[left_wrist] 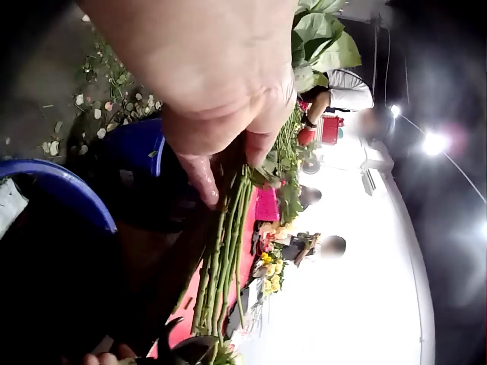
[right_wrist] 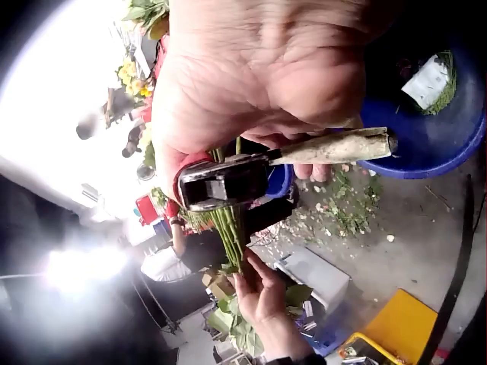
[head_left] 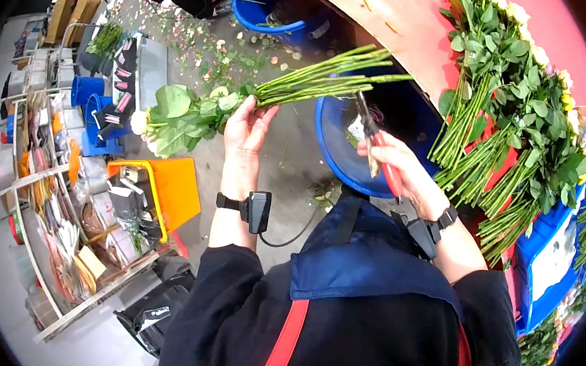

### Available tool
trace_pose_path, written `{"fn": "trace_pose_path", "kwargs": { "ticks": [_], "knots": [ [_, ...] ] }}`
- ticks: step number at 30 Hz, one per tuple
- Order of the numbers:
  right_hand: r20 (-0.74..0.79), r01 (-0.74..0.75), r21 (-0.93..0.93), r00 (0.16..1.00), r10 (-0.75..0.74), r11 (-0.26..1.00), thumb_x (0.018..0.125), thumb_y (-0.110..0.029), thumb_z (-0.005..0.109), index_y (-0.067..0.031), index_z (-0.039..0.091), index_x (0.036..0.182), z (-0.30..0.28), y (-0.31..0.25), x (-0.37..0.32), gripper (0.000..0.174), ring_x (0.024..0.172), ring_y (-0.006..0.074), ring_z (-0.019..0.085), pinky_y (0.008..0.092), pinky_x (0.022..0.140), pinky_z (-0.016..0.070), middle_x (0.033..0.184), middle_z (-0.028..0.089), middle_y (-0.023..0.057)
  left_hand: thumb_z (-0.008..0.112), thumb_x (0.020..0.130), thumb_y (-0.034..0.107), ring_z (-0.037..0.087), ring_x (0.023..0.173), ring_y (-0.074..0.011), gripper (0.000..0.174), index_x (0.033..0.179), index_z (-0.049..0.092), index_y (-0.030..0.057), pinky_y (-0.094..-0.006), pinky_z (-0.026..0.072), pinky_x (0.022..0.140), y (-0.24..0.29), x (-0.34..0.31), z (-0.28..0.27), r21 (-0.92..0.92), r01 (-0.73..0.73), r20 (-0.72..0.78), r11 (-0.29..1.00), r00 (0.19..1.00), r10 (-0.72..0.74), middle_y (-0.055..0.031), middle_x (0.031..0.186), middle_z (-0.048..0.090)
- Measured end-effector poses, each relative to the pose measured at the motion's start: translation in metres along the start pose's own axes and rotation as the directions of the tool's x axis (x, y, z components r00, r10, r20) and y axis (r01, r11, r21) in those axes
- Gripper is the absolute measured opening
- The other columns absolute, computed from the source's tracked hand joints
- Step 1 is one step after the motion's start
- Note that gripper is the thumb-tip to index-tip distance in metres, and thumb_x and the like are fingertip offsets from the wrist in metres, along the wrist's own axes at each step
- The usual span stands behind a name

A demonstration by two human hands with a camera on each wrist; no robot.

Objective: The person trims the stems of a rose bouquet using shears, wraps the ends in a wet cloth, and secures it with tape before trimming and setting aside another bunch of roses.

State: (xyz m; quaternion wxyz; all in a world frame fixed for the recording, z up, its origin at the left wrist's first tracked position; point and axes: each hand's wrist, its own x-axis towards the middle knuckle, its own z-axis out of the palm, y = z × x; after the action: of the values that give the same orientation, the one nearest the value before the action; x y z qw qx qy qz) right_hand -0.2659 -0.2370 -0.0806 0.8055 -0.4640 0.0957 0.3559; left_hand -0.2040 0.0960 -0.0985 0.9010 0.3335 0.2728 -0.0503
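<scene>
In the head view my left hand (head_left: 247,134) holds a bunch of long green stems (head_left: 330,78) just below its leaves (head_left: 180,114), with thumb and fingers round it. The leafy end points left, the bare stem ends right. My right hand (head_left: 402,166) grips pruning shears (head_left: 368,123) with one red handle; their blades are up at the stems, near the cut ends. In the right wrist view the shears' pale handle (right_wrist: 335,147) crosses under my right hand (right_wrist: 266,84). The left wrist view shows the stems (left_wrist: 224,258) hanging from my left hand (left_wrist: 221,84).
Under the shears stands a blue bin (head_left: 324,144), with another blue bin (head_left: 268,29) farther off. Several bunches of leafy flowers (head_left: 522,112) lie on the red table (head_left: 426,13) at right. Petals litter the floor. An orange container (head_left: 177,190) and cluttered racks are at left.
</scene>
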Motion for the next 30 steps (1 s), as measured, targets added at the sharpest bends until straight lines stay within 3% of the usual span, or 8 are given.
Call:
{"fn": "trace_pose_path", "kwargs": {
  "ticks": [3,7,8,10,13,24,28,30],
  "knots": [
    [-0.015,0.022,0.054,1.000,-0.022,0.998,0.085,-0.028,0.062,0.0027,0.055,0.119,-0.003,0.009,0.005,0.046,0.107,0.0201,0.058,0.0298,0.090,0.0442,0.114,0.061,0.0113,0.055,0.091,0.007,0.058,0.111,-0.0354,0.027,0.116,0.055,-0.0058,-0.0549,0.0446,0.100,-0.011,-0.013,-0.005,0.015,-0.007,0.027,1.000,1.000,0.007,-0.0210,0.117,0.061],
    [-0.015,0.036,0.120,0.999,-0.035,0.992,0.085,-0.031,0.063,0.0034,0.056,0.118,-0.006,0.032,0.007,0.048,0.108,0.0232,0.059,0.0333,0.090,0.0466,0.112,0.063,0.0131,0.057,0.090,0.005,0.061,0.106,-0.0351,0.027,0.114,0.056,-0.0050,-0.0548,0.0470,0.096,-0.016,-0.019,-0.018,0.011,-0.010,-0.012,1.000,1.000,0.010,-0.0197,0.115,0.062],
    [-0.084,0.017,0.105,0.996,-0.008,0.994,0.085,-0.031,0.063,0.0039,0.056,0.118,0.008,0.025,0.003,0.048,0.108,0.0243,0.060,0.0346,0.088,0.0481,0.110,0.063,0.0135,0.057,0.089,0.005,0.062,0.104,-0.0345,0.026,0.113,0.057,-0.0047,-0.0546,0.0477,0.095,-0.017,-0.023,-0.022,0.007,-0.002,-0.035,1.000,0.999,0.002,-0.0188,0.113,0.063],
    [-0.052,-0.053,0.084,0.997,0.058,0.995,0.084,-0.022,0.062,0.0062,0.054,0.118,0.007,0.025,0.005,0.045,0.106,0.0234,0.059,0.0336,0.094,0.0444,0.110,0.063,0.0146,0.057,0.089,0.004,0.062,0.102,-0.0322,0.023,0.111,0.058,-0.0042,-0.0543,0.0483,0.095,-0.024,-0.029,-0.028,-0.031,-0.009,0.009,0.999,1.000,0.009,-0.0170,0.109,0.064],
    [-0.042,-0.109,0.026,0.993,0.110,0.994,0.084,-0.023,0.062,0.0046,0.057,0.116,0.008,0.026,0.006,0.043,0.105,0.0216,0.059,0.0319,0.092,0.0453,0.111,0.063,0.0130,0.054,0.091,0.004,0.057,0.112,-0.0327,0.026,0.116,0.056,-0.0034,-0.0551,0.0427,0.101,-0.032,-0.040,-0.039,-0.052,0.026,0.024,0.998,0.999,-0.025,-0.0181,0.116,0.061],
    [-0.077,-0.174,0.024,0.981,0.175,0.984,0.083,-0.026,0.064,0.0055,0.056,0.117,0.015,0.035,0.001,0.047,0.103,0.0195,0.060,0.0291,0.089,0.0456,0.109,0.063,0.0124,0.055,0.094,0.008,0.055,0.114,-0.0319,0.030,0.122,0.055,-0.0008,-0.0524,0.0422,0.103,-0.032,-0.053,-0.065,-0.064,-0.036,-0.037,0.997,0.999,0.033,-0.0174,0.122,0.058],
    [0.027,-0.221,0.065,0.975,0.219,0.973,0.081,-0.021,0.065,0.0051,0.059,0.110,0.004,0.037,0.011,0.040,0.098,0.0188,0.062,0.0286,0.082,0.0489,0.105,0.064,0.0109,0.053,0.094,0.007,0.055,0.115,-0.0322,0.030,0.123,0.054,-0.0013,-0.0541,0.0414,0.104,-0.034,-0.060,-0.070,-0.038,-0.009,-0.023,0.999,1.000,0.008,-0.0172,0.121,0.058],
    [-0.019,-0.193,0.037,0.981,0.194,0.981,0.079,-0.016,0.065,0.0033,0.062,0.100,0.009,0.036,0.010,0.029,0.088,0.0168,0.063,0.0283,0.077,0.0497,0.094,0.065,0.0091,0.053,0.094,0.006,0.055,0.115,-0.0323,0.031,0.124,0.053,-0.0012,-0.0549,0.0412,0.104,-0.036,-0.060,-0.076,-0.030,0.000,-0.027,1.000,1.000,-0.001,-0.0169,0.122,0.058]
  ]
}}
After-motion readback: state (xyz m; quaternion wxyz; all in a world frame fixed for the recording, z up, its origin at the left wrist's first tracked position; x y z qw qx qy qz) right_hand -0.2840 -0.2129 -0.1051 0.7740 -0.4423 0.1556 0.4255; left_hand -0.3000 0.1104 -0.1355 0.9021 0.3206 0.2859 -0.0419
